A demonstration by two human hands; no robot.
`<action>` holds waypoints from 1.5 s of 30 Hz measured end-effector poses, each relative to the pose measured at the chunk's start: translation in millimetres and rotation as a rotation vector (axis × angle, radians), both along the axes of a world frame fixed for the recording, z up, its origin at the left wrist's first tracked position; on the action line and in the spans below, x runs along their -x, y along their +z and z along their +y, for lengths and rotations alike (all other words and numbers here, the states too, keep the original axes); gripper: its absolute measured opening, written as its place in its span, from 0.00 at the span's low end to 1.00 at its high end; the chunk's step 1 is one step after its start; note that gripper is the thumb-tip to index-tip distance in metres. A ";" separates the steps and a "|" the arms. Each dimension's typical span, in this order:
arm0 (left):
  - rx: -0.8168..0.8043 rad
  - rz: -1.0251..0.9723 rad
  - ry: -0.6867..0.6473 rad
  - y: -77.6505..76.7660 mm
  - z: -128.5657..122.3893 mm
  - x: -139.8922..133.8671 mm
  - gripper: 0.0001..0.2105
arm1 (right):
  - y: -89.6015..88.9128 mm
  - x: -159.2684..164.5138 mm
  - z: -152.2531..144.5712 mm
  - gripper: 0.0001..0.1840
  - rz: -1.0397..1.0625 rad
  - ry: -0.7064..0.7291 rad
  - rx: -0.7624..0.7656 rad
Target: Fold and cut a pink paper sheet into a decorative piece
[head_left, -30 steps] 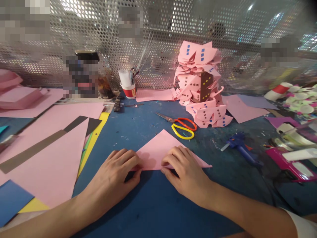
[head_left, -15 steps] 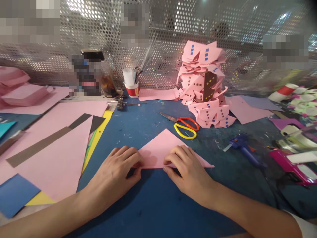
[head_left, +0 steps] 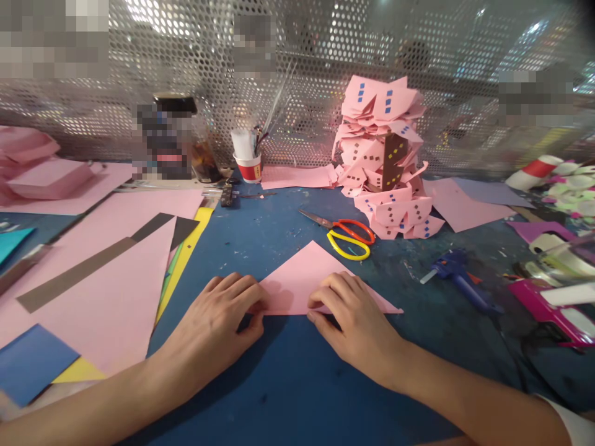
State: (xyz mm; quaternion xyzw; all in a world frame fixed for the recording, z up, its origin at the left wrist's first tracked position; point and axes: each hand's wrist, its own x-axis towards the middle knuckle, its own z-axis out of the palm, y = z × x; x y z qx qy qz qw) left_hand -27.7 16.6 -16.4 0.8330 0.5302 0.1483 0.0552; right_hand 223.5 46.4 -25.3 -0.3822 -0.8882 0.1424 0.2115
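Observation:
A triangle of pink paper lies on the blue tabletop in front of me, its point facing away and its long straight edge toward me. My left hand is closed on the left part of that near edge, thumb below and curled fingers above. Right of the middle, my right hand pinches the same edge between thumb and fingertips. The paper's right corner sticks out past my right hand, while the left corner is hidden under my left hand. Just beyond the paper rest scissors with one red and one yellow handle loop.
A stack of folded pink paper pieces with small squares stands behind the scissors. To the right are a blue glue gun and a magenta tape dispenser. Paper sheets spread at left; a paper cup stands near the perforated metal screen.

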 end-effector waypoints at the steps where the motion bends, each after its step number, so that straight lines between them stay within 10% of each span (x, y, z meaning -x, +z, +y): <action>1: 0.003 0.001 -0.002 0.4 -0.1 0.3 0.05 | 0.0 0.2 0.0 0.02 -0.001 0.000 0.000; 45: 0.009 0.046 0.014 2.4 1.4 16.5 0.05 | -2.1 0.0 -1.3 0.02 0.002 0.008 -0.012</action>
